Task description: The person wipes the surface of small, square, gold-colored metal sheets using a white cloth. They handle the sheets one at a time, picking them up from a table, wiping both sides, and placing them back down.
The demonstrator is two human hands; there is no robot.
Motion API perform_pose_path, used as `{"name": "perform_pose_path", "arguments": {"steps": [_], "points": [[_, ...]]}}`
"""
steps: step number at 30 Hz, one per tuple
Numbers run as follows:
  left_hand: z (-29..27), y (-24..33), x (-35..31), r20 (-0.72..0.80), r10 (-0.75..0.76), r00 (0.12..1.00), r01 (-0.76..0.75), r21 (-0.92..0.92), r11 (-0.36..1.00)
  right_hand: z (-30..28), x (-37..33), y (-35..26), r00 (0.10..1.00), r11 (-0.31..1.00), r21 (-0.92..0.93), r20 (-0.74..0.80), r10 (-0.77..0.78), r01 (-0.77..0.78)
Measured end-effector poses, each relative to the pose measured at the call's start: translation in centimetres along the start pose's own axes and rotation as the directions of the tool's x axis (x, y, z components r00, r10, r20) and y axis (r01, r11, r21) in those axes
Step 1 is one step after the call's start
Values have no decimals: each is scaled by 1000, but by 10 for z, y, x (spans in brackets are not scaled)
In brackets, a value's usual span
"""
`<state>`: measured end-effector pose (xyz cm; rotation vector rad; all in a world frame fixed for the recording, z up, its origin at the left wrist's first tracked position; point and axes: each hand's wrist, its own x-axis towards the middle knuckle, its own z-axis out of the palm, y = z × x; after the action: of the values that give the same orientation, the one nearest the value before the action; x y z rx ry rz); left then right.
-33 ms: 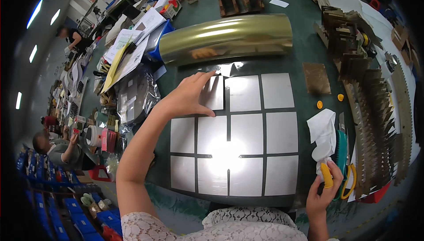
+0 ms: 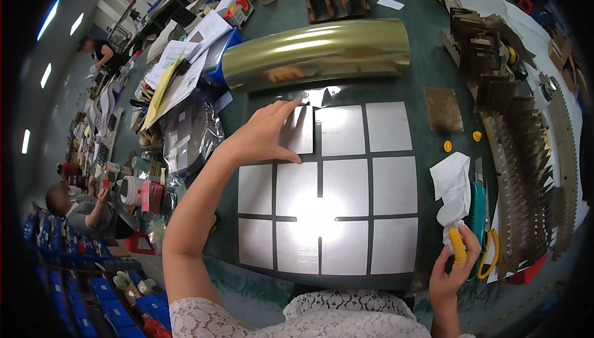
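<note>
Silvery and square, the plate (image 2: 303, 132) under our left hand (image 2: 265, 130) sits in the far row of a neat grid, toward its left end. That hand is spread wide over it — fingertips at the far edge, thumb down by the near edge — and honestly we can't tell if it's actually gripping or just resting there. The other plates (image 2: 395, 246) lie flat on the green table (image 2: 427, 59) with thin gaps between them: two more to the right in the same row, then two rows of four closer to us, the middle ones washed out by glare. Our right hand (image 2: 455, 270) is off to the right of the grid, closed on the near end of a white cloth (image 2: 450, 177), with a yellow sleeve (image 2: 458, 245) on one finger. Just beside that hand we've got a teal tool (image 2: 478, 214) and yellow-handled scissors (image 2: 492, 254). Farther up there are two small yellow bits (image 2: 448, 146) and a brown sheet (image 2: 443, 109). A fat gold roll (image 2: 322, 56) lies across the table beyond the grid, with papers (image 2: 210, 30) and a clear bag (image 2: 201, 134) to the left. Way over on the right, toothed metal parts (image 2: 516, 171) stand in long rows, and someone in a grey top (image 2: 86, 214) is over on our left.
</note>
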<state>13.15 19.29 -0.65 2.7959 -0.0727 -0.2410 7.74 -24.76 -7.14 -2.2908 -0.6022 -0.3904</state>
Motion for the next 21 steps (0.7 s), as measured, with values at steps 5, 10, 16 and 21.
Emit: {"name": "perform_pose_path", "arguments": {"steps": [5,10,16,21], "points": [[1,0,1,-5,32,999,-32,3,999,1,1,1,1000,1000,-17,-14,-26,26],[-1,3,1,19,12,1000,-12,-3,1000,1,0,0,1000,1000,-23,-13,-18,18],[1,0,1,8,35,999,-35,9,999,1,0,0,1000,1000,-8,-12,-15,15],[3,-1,1,3,32,999,-32,19,999,1,1,1,1000,1000,-1,-10,-13,13]]}}
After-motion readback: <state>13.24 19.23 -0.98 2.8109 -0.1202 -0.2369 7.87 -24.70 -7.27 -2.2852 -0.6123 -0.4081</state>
